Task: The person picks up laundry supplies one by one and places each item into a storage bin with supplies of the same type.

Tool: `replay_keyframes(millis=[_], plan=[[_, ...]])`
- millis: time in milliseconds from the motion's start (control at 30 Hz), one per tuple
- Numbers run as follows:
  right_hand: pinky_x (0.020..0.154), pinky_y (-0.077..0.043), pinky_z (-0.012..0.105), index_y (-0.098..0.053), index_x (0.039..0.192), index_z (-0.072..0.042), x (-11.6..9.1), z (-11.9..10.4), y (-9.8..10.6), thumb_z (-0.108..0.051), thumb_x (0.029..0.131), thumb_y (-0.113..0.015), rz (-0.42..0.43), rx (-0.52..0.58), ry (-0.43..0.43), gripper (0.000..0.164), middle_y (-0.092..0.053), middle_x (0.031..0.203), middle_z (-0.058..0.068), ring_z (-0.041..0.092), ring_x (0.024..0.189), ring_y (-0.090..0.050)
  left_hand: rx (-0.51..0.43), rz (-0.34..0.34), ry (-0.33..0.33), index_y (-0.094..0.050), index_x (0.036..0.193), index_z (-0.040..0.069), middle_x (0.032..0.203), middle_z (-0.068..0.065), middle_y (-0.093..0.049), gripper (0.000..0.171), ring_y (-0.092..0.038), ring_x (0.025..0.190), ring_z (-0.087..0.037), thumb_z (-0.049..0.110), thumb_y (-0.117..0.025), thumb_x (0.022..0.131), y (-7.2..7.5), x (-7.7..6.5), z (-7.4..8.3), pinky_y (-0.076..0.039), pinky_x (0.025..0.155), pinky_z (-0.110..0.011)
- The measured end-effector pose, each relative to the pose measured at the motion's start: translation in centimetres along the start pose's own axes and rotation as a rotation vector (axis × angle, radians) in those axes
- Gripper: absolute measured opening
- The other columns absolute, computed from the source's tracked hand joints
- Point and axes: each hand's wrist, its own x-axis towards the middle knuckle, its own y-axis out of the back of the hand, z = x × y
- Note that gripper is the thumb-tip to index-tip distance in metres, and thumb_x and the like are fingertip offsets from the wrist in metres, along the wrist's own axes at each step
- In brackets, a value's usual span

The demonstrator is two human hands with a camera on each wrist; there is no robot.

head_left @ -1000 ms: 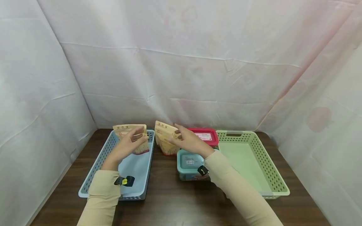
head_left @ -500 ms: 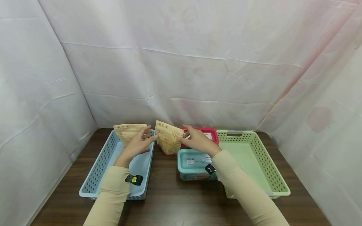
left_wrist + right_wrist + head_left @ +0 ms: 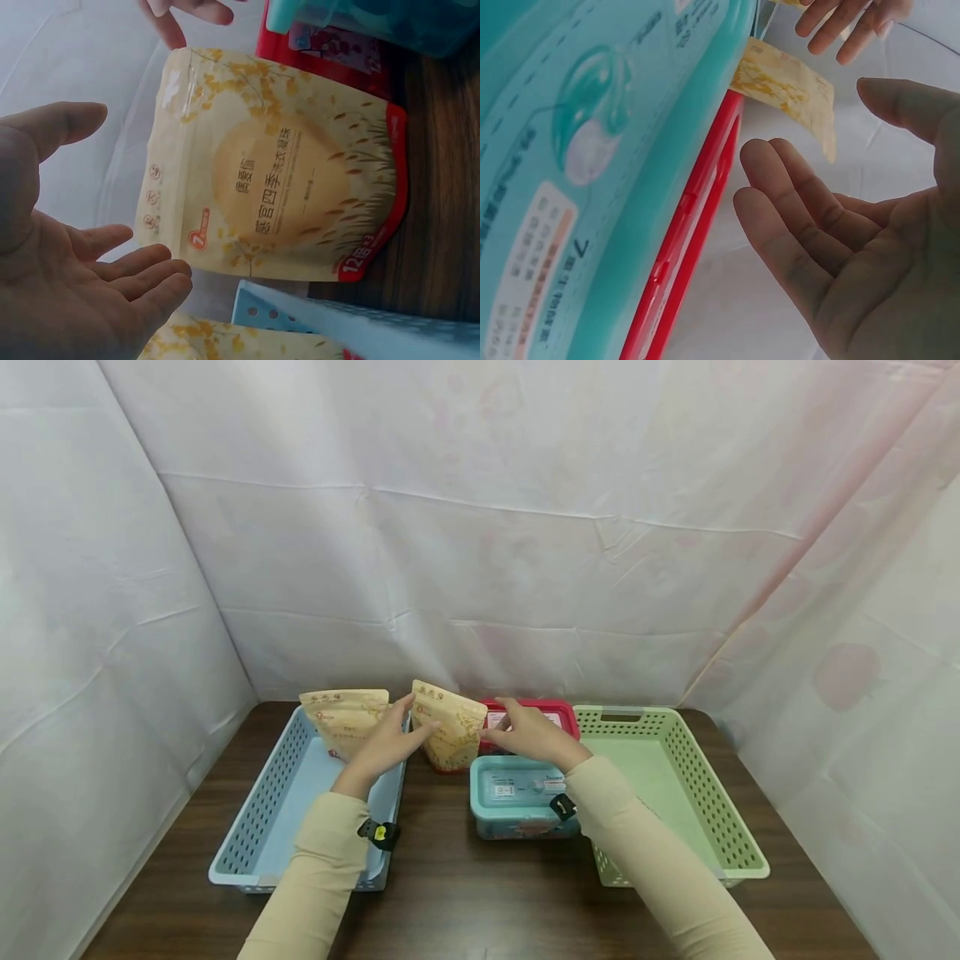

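A cream stand-up pouch [image 3: 452, 727] with yellow floral print and a red lower edge stands between the blue basket and the lidded boxes; it fills the middle of the left wrist view [image 3: 285, 165]. My left hand [image 3: 384, 743] is at its left side, fingers spread and relaxed, with nothing gripped. On the pouch's other side, my right hand [image 3: 531, 733] hovers over the red-lidded box [image 3: 566, 717], thumb and fingers apart. In the right wrist view that hand [image 3: 870, 255] is bare and its fingertips are clear of the pouch [image 3: 787, 79].
A similar pouch [image 3: 337, 717] leans at the back of the blue basket [image 3: 243, 839]. A teal lidded box [image 3: 510, 802] sits in front of the red one. The green basket [image 3: 720, 793] stands at the right. White cloth [image 3: 480, 568] hangs behind the dark wooden table [image 3: 465, 902].
My left hand has moved right, from in front of the basket's pouch to beside the middle pouch. My right hand has drawn right, away from in front of that pouch.
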Motion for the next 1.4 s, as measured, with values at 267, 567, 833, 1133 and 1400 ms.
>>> replay_keyframes(millis=[267, 567, 833, 1133, 1400], plan=[[0.084, -0.057, 0.041, -0.044, 0.146, -0.003, 0.6, 0.2, -0.2, -0.037, 0.095, -0.069, -0.031, -0.027, -0.02, 0.066, -0.067, 0.112, 0.009, 0.021, 0.098, -0.065, 0.044, 0.026, 0.019, -0.005, 0.16, 0.002, 0.163, -0.024, -0.014, 0.092, -0.017, 0.148, -0.042, 0.046, -0.059, 0.099, -0.7, 1.1, 0.0, -0.024, 0.114, -0.062], [0.08, -0.055, 0.035, -0.057, 0.129, -0.002, 1.6, 0.2, -0.8, -0.035, 0.096, -0.067, -0.048, -0.078, 0.005, 0.048, -0.065, 0.089, 0.003, 0.017, 0.088, -0.062, 0.058, 0.042, 0.053, 0.0, 0.158, -0.004, 0.162, -0.027, -0.012, 0.099, -0.015, 0.148, -0.043, 0.045, -0.061, 0.098, -1.3, 1.8, -0.3, -0.023, 0.115, -0.06], [0.064, -0.049, 0.028, -0.061, 0.107, -0.007, 2.3, 0.0, -1.1, -0.03, 0.097, -0.067, -0.08, -0.112, 0.017, 0.025, -0.062, 0.079, 0.001, 0.017, 0.071, -0.055, 0.072, 0.034, 0.09, 0.006, 0.156, -0.007, 0.162, -0.03, -0.004, 0.1, -0.007, 0.149, -0.044, 0.046, -0.057, 0.099, -1.8, 2.5, -1.0, -0.018, 0.117, -0.058], [0.063, -0.05, 0.028, -0.062, 0.1, -0.006, 3.2, 0.3, -1.5, -0.025, 0.097, -0.067, -0.066, -0.148, 0.019, 0.02, -0.062, 0.08, 0.002, 0.017, 0.072, -0.057, 0.067, 0.047, 0.114, 0.006, 0.155, -0.008, 0.161, -0.032, -0.002, 0.096, -0.006, 0.148, -0.045, 0.043, -0.054, 0.101, -2.1, 2.8, -1.1, -0.018, 0.117, -0.059], [0.062, -0.052, 0.028, -0.063, 0.093, -0.005, 3.6, 0.3, -1.8, -0.018, 0.096, -0.067, -0.027, -0.146, 0.041, 0.013, -0.063, 0.08, 0.002, 0.016, 0.07, -0.058, 0.099, 0.088, 0.093, -0.005, 0.154, -0.014, 0.159, -0.036, -0.011, 0.088, -0.012, 0.147, -0.048, 0.038, -0.053, 0.102, -2.3, 3.0, -0.8, -0.021, 0.116, -0.059]])
